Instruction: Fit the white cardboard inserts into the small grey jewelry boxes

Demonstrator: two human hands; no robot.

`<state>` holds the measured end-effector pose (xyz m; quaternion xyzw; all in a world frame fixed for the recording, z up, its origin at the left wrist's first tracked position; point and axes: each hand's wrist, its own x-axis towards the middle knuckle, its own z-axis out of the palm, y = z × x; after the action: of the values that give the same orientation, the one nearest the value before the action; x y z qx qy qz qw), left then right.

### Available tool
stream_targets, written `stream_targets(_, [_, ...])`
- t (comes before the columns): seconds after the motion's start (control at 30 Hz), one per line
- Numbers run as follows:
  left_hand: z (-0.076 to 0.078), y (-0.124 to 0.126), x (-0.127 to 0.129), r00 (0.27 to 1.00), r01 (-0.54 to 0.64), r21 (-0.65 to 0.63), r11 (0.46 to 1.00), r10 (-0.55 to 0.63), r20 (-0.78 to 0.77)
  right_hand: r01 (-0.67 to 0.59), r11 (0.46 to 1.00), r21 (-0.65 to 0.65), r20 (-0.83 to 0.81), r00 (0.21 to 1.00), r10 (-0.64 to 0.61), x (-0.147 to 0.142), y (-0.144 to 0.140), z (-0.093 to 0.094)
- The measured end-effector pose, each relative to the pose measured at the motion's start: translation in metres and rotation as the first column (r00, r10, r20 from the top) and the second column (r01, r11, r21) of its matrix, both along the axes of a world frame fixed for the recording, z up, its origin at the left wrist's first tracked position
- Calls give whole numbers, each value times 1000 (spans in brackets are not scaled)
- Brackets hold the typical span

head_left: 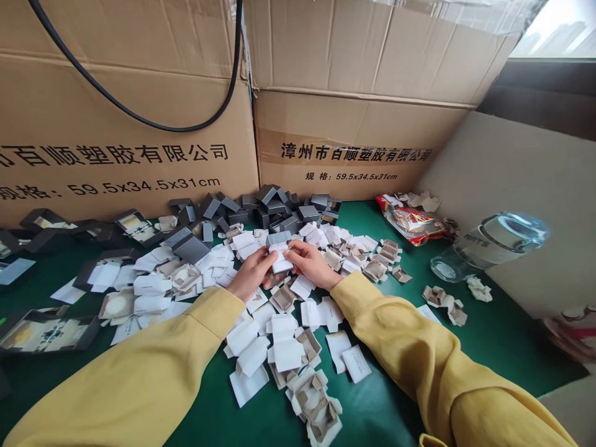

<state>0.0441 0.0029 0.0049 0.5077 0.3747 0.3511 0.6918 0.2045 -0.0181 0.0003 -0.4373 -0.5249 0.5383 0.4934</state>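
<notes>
Between my two hands is a small grey box with a white card insert (280, 253), held over the middle of the pile. My left hand (250, 274) is closed on its left side, thumb on the white card. My right hand (313, 263) pinches the right side with thumb and fingers. Below and around lie loose white folded card inserts (286, 347) and white leaflets (357, 363), some overlapping. Behind my hands is a heap of closed dark grey boxes (274, 208). Open dark boxes (51, 332) lie at the left.
Large printed cardboard cartons (125, 124) stand along the back of the green table (372, 410), with a black cable (181, 128) hanging in front. At the right are a clear plastic bottle (488, 245), a red snack packet (412, 223) and a crumpled tissue (478, 289).
</notes>
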Motion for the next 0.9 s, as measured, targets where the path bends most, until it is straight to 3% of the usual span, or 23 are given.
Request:
stream_targets(0.17, [-1, 0, 1, 998, 19, 7, 1000, -18, -62, 5, 1000, -4, -3, 1000, -5, 0, -2, 0])
stream_targets(0.5, [-3, 0, 0, 999, 6, 35, 999, -4, -54, -155, 988, -26, 82, 984, 157, 3, 0, -1])
stream_targets(0.9, [-3, 1, -1, 986, 138, 64, 988, -132, -99, -81, 996, -47, 67, 994, 84, 1, 0, -1])
